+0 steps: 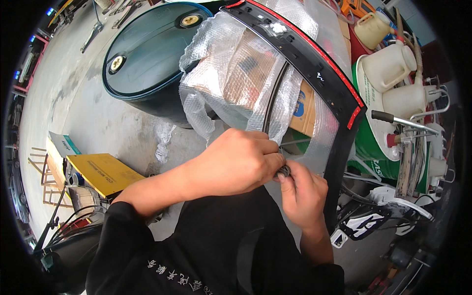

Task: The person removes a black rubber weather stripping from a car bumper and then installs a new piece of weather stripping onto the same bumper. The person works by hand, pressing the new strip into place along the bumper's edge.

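Observation:
A black rubber-like strip (274,98) runs down from the bubble wrap into my hands. Its end (283,171) pokes out between my fingers, dark and rolled or folded in shape. My left hand (243,160) is closed around the strip from above. Close beside it, my right hand (304,191) pinches the end between thumb and fingers. Just beyond, a long curved black trim panel (314,69), edged with red tape, arcs from the top down past my right side. Crumpled bubble wrap (211,64) lies under the panel, over cardboard boxes (303,105).
A dark drum (147,54) stands at the far left. To the right, a green-and-white drum (366,142) carries several whitish jugs (391,66) and a metal handle with a black grip (382,116). A yellow box flap (105,172) sticks up at left.

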A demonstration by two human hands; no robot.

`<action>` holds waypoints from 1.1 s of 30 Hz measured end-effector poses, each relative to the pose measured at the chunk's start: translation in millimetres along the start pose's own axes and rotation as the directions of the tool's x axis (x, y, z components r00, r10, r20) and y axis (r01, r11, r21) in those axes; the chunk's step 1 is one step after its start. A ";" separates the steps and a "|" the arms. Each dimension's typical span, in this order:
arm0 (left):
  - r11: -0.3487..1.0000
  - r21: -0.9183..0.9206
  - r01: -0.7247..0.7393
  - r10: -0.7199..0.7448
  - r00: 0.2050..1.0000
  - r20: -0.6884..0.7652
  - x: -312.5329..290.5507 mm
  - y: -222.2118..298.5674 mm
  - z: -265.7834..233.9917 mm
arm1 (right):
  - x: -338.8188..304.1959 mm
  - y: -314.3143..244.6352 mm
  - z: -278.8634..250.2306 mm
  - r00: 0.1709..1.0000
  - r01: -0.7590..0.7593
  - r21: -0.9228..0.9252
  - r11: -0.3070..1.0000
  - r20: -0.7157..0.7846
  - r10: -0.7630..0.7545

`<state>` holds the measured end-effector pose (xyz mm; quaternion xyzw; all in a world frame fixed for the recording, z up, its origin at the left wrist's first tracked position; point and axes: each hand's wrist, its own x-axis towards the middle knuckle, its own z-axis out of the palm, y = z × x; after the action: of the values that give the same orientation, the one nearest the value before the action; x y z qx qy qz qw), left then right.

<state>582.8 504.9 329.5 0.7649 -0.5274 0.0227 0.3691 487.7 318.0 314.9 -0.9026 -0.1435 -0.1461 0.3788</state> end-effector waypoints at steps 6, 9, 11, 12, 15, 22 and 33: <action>0.993 -0.114 0.043 -0.058 0.989 -0.139 -7.0 -2.5 10.5 | -4.5 -4.9 6.8 0.995 -0.067 0.074 0.995 -0.065 0.072; 0.960 -0.246 0.132 -0.173 0.973 -0.153 -9.9 -1.3 12.7 | -3.5 -6.0 3.4 0.978 -0.193 0.184 0.964 -0.042 0.204; 0.951 -0.284 0.123 -0.168 0.976 -0.139 -10.5 -4.2 13.5 | -5.8 -1.5 3.5 0.978 -0.194 0.196 0.961 -0.038 0.205; 0.952 -0.284 0.113 -0.159 0.977 -0.145 -10.9 -4.4 15.9 | -7.9 0.4 3.7 0.977 -0.200 0.203 0.959 -0.032 0.210; 0.963 -0.249 0.099 -0.140 0.978 -0.155 -8.6 -2.2 15.5 | -3.8 -0.6 0.0 0.978 -0.201 0.225 0.953 -0.014 0.210; 0.961 -0.252 0.117 -0.163 0.971 -0.172 -3.9 1.6 20.0 | -0.8 -2.1 -3.4 0.987 -0.154 0.227 0.962 0.002 0.158; 0.835 -0.499 0.234 -0.373 0.907 -0.198 -12.0 5.4 40.0 | 4.6 -3.0 -6.5 0.980 -0.197 0.252 0.947 0.048 0.191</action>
<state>558.9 489.9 298.2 0.7172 -0.3286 -0.0527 0.6122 489.8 316.0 322.9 -0.8576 -0.0760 -0.0779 0.5027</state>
